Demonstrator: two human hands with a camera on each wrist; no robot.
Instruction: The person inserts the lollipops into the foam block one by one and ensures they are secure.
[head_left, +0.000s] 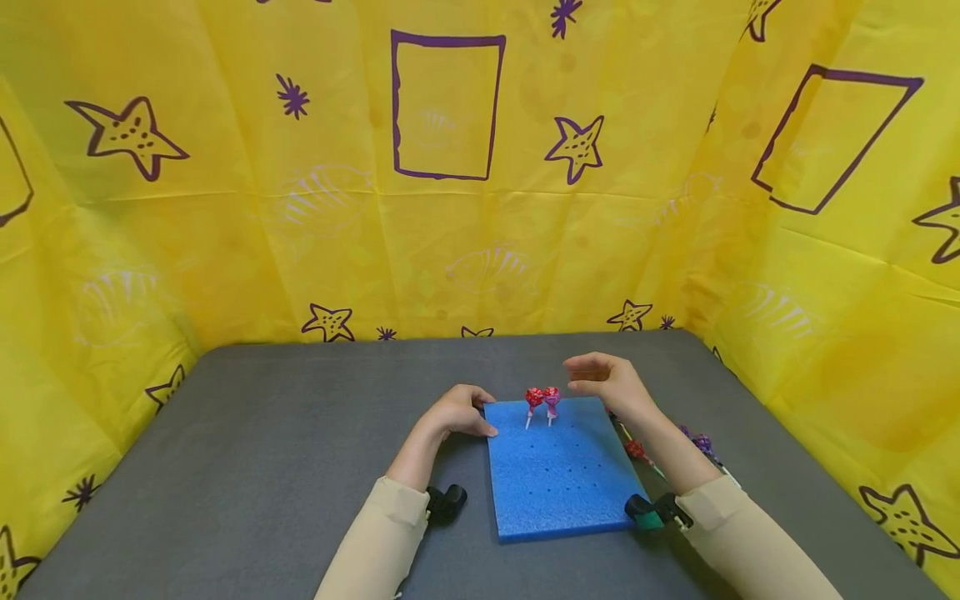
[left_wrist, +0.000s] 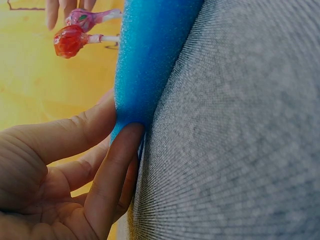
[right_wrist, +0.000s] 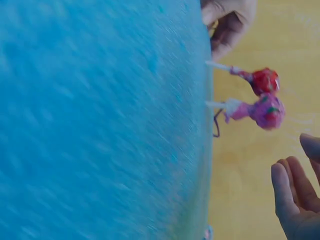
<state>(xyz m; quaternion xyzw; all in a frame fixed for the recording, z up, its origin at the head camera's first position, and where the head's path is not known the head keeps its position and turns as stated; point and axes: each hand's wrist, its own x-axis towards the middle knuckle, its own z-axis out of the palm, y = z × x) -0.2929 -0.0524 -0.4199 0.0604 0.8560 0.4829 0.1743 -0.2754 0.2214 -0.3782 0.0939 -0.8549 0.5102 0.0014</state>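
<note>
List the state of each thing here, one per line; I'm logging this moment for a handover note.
Blue foam board with holes: flat on the grey table, left corner held.
Red wrapped lollipop: upright in the board.
Pink wrapped lollipop: upright beside it.
Left hand: grips the board's corner.
Right hand: open, above the lollipops, holding nothing.
Loose lollipops: lying on the table.
</note>
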